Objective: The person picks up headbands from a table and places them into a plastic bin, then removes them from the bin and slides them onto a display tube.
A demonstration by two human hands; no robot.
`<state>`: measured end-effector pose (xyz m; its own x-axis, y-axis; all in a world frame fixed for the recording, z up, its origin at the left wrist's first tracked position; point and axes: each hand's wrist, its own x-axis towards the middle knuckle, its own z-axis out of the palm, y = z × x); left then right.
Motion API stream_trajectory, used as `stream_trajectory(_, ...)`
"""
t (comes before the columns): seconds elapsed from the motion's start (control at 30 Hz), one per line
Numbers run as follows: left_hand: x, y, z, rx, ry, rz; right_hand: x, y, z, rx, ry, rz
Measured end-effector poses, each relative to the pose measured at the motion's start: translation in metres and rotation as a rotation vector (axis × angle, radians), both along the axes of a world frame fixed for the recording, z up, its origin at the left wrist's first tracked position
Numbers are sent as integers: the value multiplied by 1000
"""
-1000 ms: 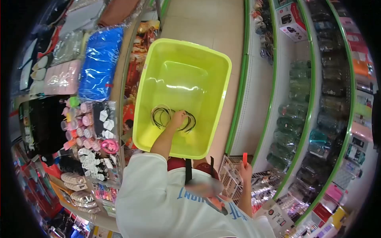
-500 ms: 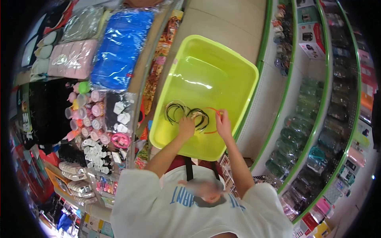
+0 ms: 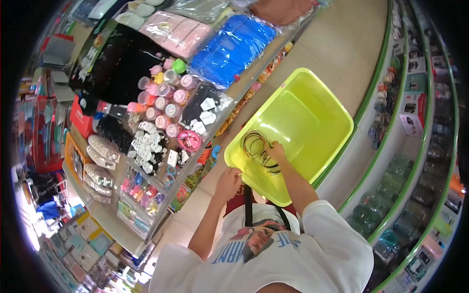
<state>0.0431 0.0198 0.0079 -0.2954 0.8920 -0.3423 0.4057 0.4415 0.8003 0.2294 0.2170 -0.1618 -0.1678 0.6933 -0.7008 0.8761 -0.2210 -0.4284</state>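
Note:
A yellow-green plastic basin (image 3: 326,168) stands in front of my body, tilted in the view. Several thin hoops (image 3: 251,142), black and lighter coloured, lie bunched at its near left side. My right hand (image 3: 277,152) reaches inside the basin, with its fingers closed on the hoops at the right of the bunch. Just outside the near left rim is my left hand (image 3: 228,181), its fingers bent and close together; whether anything is in them is too small to make out.
On the left a display table holds a blue wrapped pack (image 3: 232,49), a pink wrapped pack (image 3: 176,33), small lidded cups (image 3: 163,102) and white clips (image 3: 146,146). Green-edged shelves on the right carry glass jars (image 3: 373,210) and boxes (image 3: 413,112). Tiled floor (image 3: 337,53) lies beyond the basin.
The view has turned, so basin and table appear rotated. My left hand has left the hoops and moved out past the rim. My right hand has come to the hoops; the red hoop no longer shows clearly.

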Motion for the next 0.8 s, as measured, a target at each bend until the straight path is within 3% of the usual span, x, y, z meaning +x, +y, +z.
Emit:
stream_trajectory(0.07,1,-31,-36,-3,-16,125,12,-9,31,-36,53,47)
stream_trajectory(0.13,6,-86,-82,-35,-21,265,47,-32,6,22,145,141)
stream_trajectory(0.2,22,-169,-153,-263,-287,532,72,-46,-6,67,311,206)
stream_trajectory(0.27,58,-264,-197,-407,-305,717,81,-68,65,127,521,239)
stream_trajectory(0.37,121,-368,-166,-716,-294,663,107,-107,86,122,554,314)
stream_trajectory(0.47,202,-464,-198,-908,-467,577,134,-135,95,189,623,455)
stream_trajectory(0.53,255,-464,-159,-978,-532,673,145,-145,91,298,642,588)
stream_trajectory(0.57,274,-461,-145,-979,-424,450,148,-148,93,323,635,631)
stream_trajectory(0.6,290,-461,-141,-950,-393,397,150,-151,97,346,626,672)
stream_trajectory(0.73,317,-465,-153,-860,-387,449,138,-174,129,551,572,757)
stream_trajectory(0.8,317,-477,-158,-833,-402,499,122,-190,140,527,605,770)
